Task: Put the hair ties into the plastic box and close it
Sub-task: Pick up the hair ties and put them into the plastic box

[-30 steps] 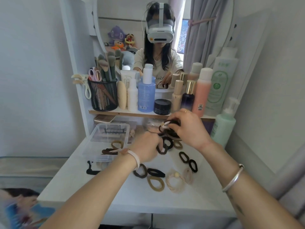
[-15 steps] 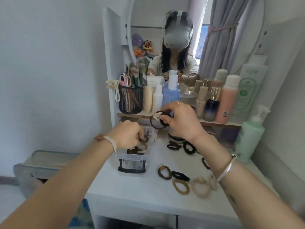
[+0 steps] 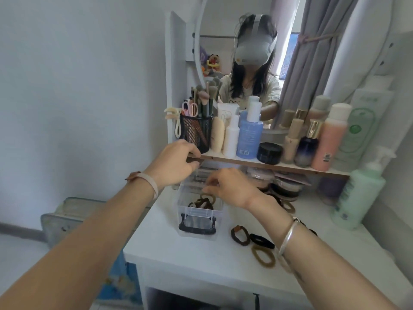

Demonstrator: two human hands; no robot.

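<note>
The clear plastic box (image 3: 218,212) with a black front latch (image 3: 197,225) stands open on the white dressing table (image 3: 201,265), and several dark and tan hair ties (image 3: 202,202) lie inside it. Its lid (image 3: 210,175) leans back under the shelf. My left hand (image 3: 175,163) curls its fingers at the lid's upper left corner. My right hand (image 3: 231,186) hovers over the box with fingers spread and nothing in them. To the right of the box lie a brown tie (image 3: 240,235), a black tie (image 3: 262,240) and a tan tie (image 3: 263,256). More ties (image 3: 288,206) show behind my right wrist.
A wooden shelf (image 3: 279,167) just behind the box carries a black mesh brush cup (image 3: 196,133), bottles and a black jar (image 3: 269,153). A green pump bottle (image 3: 357,198) stands at the table's right. A round mirror is behind. The table's left edge drops off beside the box.
My right hand came down over the box and no longer holds its bunch of ties. My left hand rose out of the box to the lid. The view has shifted left.
</note>
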